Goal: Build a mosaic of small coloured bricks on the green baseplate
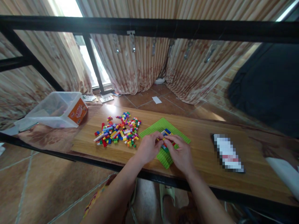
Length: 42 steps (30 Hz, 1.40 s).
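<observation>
Left hand [149,148] and right hand [181,152] meet over square lime-green studded baseplate [155,127] on brown wooden table [201,130]. Each grip pinched nearly closed; cannot tell on what. Multicoloured plastic bricks [167,131] on baseplate; loose multicoloured brick pile [116,132] at 9 o'clock.

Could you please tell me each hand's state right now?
Left hand: curled over the green plate; grip unclear.
Right hand: also curled over it; grip unclear.

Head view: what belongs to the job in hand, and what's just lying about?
In use:
left hand
right hand
green baseplate
bricks on the plate
loose bricks, likely

Probably just lying about:
pixelated object
white sheet
clear bin, though contents unclear
</observation>
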Motion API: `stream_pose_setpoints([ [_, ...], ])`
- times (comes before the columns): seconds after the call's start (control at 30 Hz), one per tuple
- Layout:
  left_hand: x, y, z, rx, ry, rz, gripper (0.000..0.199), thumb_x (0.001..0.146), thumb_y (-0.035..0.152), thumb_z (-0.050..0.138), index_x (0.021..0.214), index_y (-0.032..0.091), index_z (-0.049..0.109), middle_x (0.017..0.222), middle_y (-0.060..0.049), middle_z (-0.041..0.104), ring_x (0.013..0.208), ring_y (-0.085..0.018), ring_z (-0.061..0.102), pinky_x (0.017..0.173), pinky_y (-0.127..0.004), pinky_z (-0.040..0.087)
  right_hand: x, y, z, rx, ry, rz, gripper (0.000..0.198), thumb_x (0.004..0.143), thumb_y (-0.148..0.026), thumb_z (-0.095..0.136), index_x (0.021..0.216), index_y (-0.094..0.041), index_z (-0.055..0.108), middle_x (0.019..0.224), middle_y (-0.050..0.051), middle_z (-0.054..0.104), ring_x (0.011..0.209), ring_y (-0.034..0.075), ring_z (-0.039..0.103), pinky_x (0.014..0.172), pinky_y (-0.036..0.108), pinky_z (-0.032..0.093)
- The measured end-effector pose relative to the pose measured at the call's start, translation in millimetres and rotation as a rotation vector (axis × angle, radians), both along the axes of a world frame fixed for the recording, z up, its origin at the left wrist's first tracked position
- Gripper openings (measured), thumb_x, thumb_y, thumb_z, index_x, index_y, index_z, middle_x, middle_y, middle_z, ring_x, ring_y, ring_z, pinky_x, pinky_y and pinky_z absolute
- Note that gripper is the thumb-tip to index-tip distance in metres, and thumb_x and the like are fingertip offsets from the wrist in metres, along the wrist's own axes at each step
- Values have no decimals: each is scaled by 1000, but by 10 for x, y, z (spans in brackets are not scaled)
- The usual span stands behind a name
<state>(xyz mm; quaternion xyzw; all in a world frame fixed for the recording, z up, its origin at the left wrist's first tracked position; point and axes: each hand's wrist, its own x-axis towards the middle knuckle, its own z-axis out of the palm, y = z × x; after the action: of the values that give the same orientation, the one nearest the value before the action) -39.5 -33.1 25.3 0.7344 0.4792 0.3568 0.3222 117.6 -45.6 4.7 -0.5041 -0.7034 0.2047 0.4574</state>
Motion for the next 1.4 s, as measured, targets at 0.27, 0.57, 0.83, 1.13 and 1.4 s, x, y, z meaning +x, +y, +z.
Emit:
stream_pose_setpoints([
  [0.27, 93, -12, -2, -55, -19, 44, 11, 84, 16, 54, 86, 19, 64, 71, 2, 63, 61, -11, 55, 60, -22, 42, 37, -9, -14, -52, 49, -16, 18, 90, -38, 58, 91, -25, 71, 92, 2, 71, 89, 20, 63, 83, 37, 47],
  [0.57, 50, 68, -79, -83, 78, 249, 16, 84, 14, 56, 97, 16, 65, 93, -5, 71, 74, -15, 63, 72, -27, 50, 180, 29, -68, 31, -130, -146, 21, 88, -40, 59, 84, -24, 72, 92, 5, 67, 92, 22, 61, 86, 40, 46],
  [0.83, 53, 38, -98, -135, 308, 252, 35, 85, 18, 55, 120, 15, 59, 108, -11, 70, 91, -20, 66, 88, -34, 51, 191, 66, -198, 66, -317, -162, 23, 87, -42, 59, 82, -25, 74, 108, 7, 62, 102, 26, 54, 90, 45, 44],
  [1.13, 70, 4, -113, -133, 376, 155, 35, 86, 20, 52, 121, 16, 58, 110, -11, 69, 93, -22, 66, 85, -34, 51, 138, 121, -243, 60, -296, -207, 22, 86, -41, 60, 75, -24, 69, 105, 8, 61, 102, 26, 54, 90, 46, 41],
  [1.4, 68, -11, -113, -142, 372, 150, 38, 87, 20, 50, 124, 14, 56, 109, -12, 69, 96, -22, 66, 88, -35, 50, 114, 126, -271, 80, -296, -206, 18, 85, -37, 62, 75, -23, 69, 105, 8, 62, 101, 25, 55, 90, 43, 41],
])
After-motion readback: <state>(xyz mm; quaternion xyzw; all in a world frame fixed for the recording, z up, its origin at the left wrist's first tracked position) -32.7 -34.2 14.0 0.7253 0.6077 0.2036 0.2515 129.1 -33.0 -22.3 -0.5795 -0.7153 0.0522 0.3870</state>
